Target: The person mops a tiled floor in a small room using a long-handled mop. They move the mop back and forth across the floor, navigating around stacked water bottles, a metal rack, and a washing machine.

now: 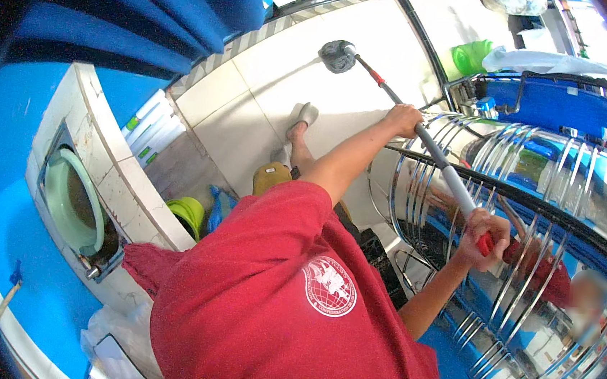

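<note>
My two hands are closed round the grey pole of a mop, which slants from the lower right up to the far floor. My left hand grips the middle of the pole. My right hand is wrapped round its near end, by a red grip. At the far end is a rounded dark grey mop head, over the pale tiled floor. Whether it touches the tiles, I cannot tell for certain.
A chrome rack with curved bars stands close on the right. To the left is a tiled counter with a green basin. A blue curtain hangs at the upper left. A lime green bucket stands beside the counter.
</note>
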Demonstrator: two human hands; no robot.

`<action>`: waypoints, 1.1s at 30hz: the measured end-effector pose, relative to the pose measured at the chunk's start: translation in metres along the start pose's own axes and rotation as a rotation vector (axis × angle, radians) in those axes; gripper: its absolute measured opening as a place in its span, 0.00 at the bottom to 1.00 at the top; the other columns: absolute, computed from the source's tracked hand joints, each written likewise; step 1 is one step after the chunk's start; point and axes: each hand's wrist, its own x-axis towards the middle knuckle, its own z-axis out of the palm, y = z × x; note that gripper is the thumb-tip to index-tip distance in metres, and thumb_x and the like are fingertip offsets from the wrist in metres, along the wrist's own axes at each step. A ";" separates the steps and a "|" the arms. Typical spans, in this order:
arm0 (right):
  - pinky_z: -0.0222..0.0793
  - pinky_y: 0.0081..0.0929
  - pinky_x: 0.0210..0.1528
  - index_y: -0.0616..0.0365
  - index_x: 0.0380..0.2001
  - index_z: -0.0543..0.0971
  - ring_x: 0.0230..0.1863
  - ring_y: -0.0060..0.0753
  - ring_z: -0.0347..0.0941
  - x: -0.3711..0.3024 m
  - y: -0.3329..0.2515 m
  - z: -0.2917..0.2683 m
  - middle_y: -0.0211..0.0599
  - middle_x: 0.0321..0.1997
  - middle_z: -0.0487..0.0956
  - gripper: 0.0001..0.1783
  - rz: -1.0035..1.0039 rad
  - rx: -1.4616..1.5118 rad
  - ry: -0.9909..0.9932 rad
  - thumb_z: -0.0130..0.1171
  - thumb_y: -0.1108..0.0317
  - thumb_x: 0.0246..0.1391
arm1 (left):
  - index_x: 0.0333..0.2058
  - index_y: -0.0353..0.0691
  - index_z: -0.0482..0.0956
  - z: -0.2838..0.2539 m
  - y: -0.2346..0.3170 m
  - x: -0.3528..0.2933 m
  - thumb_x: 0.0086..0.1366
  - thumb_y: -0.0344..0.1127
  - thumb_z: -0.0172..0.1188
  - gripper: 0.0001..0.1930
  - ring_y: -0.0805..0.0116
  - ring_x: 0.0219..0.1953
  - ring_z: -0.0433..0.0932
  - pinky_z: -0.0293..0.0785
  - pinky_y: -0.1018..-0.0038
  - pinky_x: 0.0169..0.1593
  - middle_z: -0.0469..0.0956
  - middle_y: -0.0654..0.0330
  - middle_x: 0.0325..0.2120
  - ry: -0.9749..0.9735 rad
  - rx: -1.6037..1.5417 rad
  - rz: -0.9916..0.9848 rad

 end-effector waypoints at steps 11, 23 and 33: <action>0.52 0.26 0.24 0.64 0.33 0.72 0.10 0.20 0.48 0.104 0.016 0.005 0.24 0.06 0.55 0.28 -0.011 0.350 -0.104 0.40 0.45 0.57 | 0.25 0.45 0.82 -0.085 -0.019 0.012 0.43 0.37 0.59 0.08 0.51 0.32 0.81 0.77 0.59 0.38 0.81 0.50 0.26 -0.164 0.046 -0.116; 0.50 0.25 0.17 0.65 0.32 0.72 0.08 0.21 0.49 0.174 0.059 0.112 0.23 0.06 0.56 0.27 0.038 0.557 -0.209 0.37 0.48 0.60 | 0.21 0.34 0.79 -0.206 -0.098 -0.051 0.48 0.47 0.62 0.18 0.53 0.23 0.78 0.73 0.61 0.32 0.77 0.48 0.17 -0.350 0.002 -0.208; 0.48 0.21 0.15 0.62 0.26 0.71 0.08 0.19 0.48 0.197 0.101 0.164 0.22 0.08 0.57 0.25 0.111 0.692 -0.023 0.37 0.50 0.60 | 0.17 0.38 0.78 -0.211 -0.147 -0.067 0.48 0.45 0.56 0.15 0.53 0.22 0.79 0.74 0.60 0.31 0.76 0.46 0.17 -0.170 0.051 -0.324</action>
